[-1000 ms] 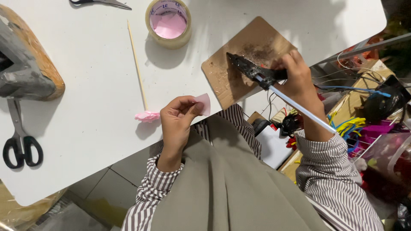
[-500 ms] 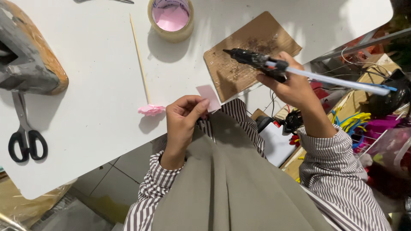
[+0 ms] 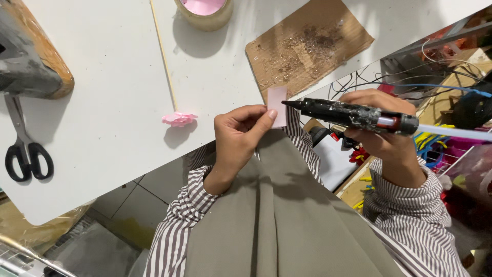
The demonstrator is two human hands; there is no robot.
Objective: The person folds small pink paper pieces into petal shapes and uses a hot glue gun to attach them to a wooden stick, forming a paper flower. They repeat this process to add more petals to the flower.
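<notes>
- A small pink paper piece (image 3: 278, 105) stood upright at the table's near edge, pinched between thumb and fingertips of the left hand (image 3: 241, 134); that grip was narrow and closed on the paper's lower part.
- The black hot glue gun (image 3: 353, 114) lay level just to the right of the paper, its nozzle tip touching or nearly touching the paper's right edge; which of the two could not be told.
- The right hand (image 3: 382, 125) was wrapped around the gun's rear body, its grip closed on the tool, with a pale glue stick (image 3: 453, 132) jutting out of the back toward the right.
- Both wrists wore striped sleeves (image 3: 184, 225), above an olive-grey garment in the lap.
- A scrap of brown cardboard (image 3: 307, 46), speckled with dried glue, lay on the white table (image 3: 102, 138) just beyond the paper and the nozzle.
- A small pink paper flower (image 3: 179, 119) lay on the table to the left of the left hand, at the near end of a thin wooden stick (image 3: 163, 51).
- A tape roll (image 3: 205, 11) sat at the far edge, beyond the cardboard's left side.
- Black-handled scissors (image 3: 24, 146) lay well apart at the far left, below a grey and orange object (image 3: 31, 56).
- Tangled cables and colourful clutter (image 3: 441, 87) filled the space past the table on the right.
</notes>
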